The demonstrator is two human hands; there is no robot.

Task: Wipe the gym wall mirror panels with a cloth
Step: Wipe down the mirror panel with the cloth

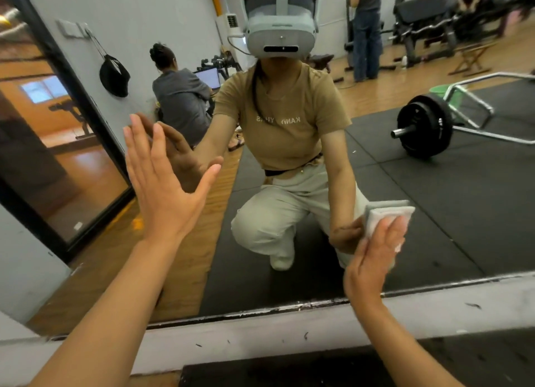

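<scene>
Both hands are up against the mirror (419, 212) in the head view. Left hand (165, 189) is spread flat, fingers straight and slightly fanned, thumb out to the side, its palm set against the glass where it meets its own reflection. Right hand (373, 259) has straight fingers pressing a folded white cloth (388, 212) flat onto the glass, low on the panel and just above the bottom frame (260, 311); the cloth's upper edge sticks out above the fingertips.

Below the dark bottom edge of the mirror runs a pale scuffed ledge (289, 334). To the left, a black-framed second panel (58, 155) stands at an angle beside a grey wall.

Reflected in the glass, the person crouches on one knee on black floor mats, wearing a tan shirt, light trousers and a grey headset. Behind, in the reflection, lie a barbell (422, 126) with a black plate and a chrome frame, a seated person at a laptop, a standing person near weight benches, and a black bag (114, 75) hung on the wall.
</scene>
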